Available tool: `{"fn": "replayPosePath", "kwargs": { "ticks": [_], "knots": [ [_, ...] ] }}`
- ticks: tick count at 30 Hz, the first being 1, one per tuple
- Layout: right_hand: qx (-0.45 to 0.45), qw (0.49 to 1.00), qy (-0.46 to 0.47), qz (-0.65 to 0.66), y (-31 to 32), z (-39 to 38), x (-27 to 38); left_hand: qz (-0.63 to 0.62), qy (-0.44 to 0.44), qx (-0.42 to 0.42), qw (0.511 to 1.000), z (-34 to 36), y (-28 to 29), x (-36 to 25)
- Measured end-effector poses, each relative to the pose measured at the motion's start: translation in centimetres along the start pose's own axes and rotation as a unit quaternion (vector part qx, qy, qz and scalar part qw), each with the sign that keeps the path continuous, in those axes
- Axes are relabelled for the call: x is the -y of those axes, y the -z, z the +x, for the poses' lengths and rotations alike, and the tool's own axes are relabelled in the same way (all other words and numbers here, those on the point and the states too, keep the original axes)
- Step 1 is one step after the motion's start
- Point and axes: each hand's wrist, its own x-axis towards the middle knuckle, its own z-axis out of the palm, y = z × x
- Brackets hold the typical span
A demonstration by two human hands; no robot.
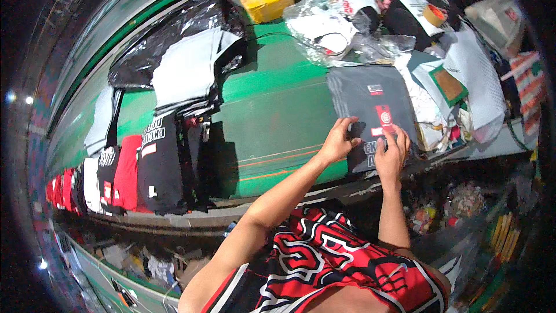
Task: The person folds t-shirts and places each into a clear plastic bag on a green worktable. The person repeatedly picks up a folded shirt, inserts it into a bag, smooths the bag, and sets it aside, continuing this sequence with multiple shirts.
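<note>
A folded dark garment in a clear plastic bag (347, 90) lies flat near the table's front edge. A red label and white lettering show on it. My left hand (340, 142) is at the garment's left side, thumb and fingers curved but apart. Over its lower right part is my right hand (392, 152), with bent, spread fingers near the red label. Neither hand shows anything gripped; whether the fingertips press on the bag cannot be made out.
Left on the green table (272, 116) stand a stack of grey-white sheets (188, 67), black plastic (145, 55) and a row of folded black and red garments (159, 168). A yellow box (263, 6) sits behind. Crumpled clear bags (318, 26) and an orange tape roll (434, 15) lie at right.
</note>
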Motion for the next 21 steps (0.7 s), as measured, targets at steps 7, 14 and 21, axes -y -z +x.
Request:
{"fn": "replayPosePath", "kwargs": {
  "ticks": [7, 14, 21],
  "knots": [
    [0.063, 0.982, 0.125, 0.13, -4.3, -1.3, 8.5, 0.033, 0.106, -0.104, 0.988, -6.4, 12.1, 1.9],
    [0.168, 0.92, 0.184, 0.301, -15.4, 0.3, 18.0, 0.115, 0.198, -0.247, 0.942, -17.3, 23.2, 1.4],
    [0.148, 0.898, 0.297, 0.289, -27.1, 6.5, 32.5, 0.079, 0.212, -0.275, 0.934, -24.6, 26.7, -0.3]
  ]
}}
